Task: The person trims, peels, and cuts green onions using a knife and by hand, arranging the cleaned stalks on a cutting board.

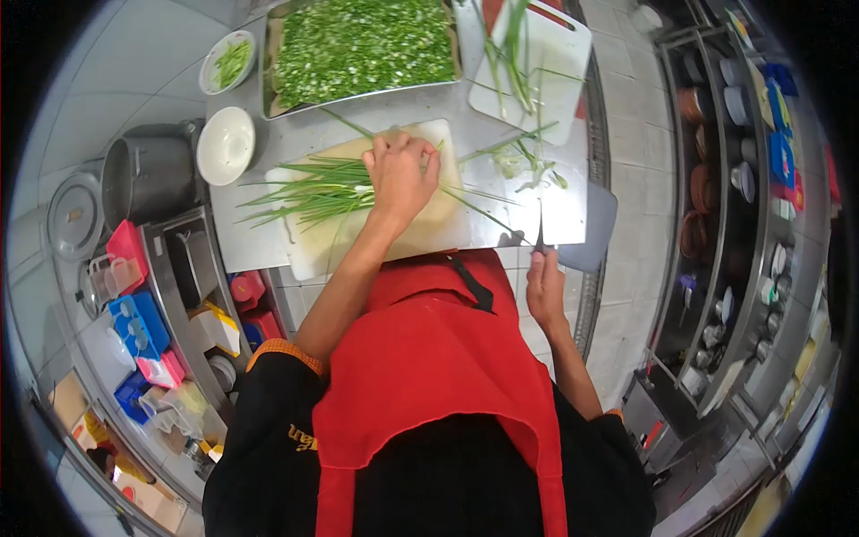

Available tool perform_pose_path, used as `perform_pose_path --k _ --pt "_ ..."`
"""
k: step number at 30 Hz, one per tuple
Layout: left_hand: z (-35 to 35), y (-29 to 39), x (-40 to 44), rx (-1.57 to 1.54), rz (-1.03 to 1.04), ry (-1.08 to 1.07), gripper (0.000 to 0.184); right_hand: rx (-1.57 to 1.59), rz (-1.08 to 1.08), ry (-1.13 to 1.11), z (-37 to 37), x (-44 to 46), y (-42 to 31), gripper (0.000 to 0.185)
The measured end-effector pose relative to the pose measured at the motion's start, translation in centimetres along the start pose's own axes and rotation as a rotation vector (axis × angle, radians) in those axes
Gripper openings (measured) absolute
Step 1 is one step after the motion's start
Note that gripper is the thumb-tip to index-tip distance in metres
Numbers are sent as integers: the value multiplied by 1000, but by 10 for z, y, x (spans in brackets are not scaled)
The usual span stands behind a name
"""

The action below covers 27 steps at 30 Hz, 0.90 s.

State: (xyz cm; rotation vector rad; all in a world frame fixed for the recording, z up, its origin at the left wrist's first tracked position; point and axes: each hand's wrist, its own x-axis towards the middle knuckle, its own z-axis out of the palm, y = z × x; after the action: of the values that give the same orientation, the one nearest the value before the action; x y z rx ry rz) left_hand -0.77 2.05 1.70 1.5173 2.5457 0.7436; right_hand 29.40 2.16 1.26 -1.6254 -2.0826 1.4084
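Observation:
My left hand [403, 174] is over the white cutting board [309, 255], its fingers curled in a pinch on a spring onion, partly hidden by the hand. A bunch of spring onions [322, 192] lies on the board just left of it, green ends pointing left. My right hand [546, 291], closed around the handle of a knife [540, 234], is at the table's front edge. The blade points away from me, seen nearly edge-on. Loose spring onion trimmings [528, 166] lie on the steel table beyond the knife.
A large tray [358, 100] full of chopped spring onions stands at the back. Left of it are a bowl of cut greens [208, 76] and a white bowl [225, 146]. A second cutting board [559, 130] bears whole spring onions. A big pot [148, 179] stands left; shelves [716, 224] line the right.

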Motion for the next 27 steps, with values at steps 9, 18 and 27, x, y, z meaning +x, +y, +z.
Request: perform_pose_path --k 9,18,27 --pt "-117 -170 124 217 -392 313 25 203 118 174 6 6 15 30" --pt "-111 -158 137 -121 4 230 18 325 171 247 -9 11 5 32" --pt "-23 -36 -14 -116 40 -347 10 274 63 261 7 16 15 29"
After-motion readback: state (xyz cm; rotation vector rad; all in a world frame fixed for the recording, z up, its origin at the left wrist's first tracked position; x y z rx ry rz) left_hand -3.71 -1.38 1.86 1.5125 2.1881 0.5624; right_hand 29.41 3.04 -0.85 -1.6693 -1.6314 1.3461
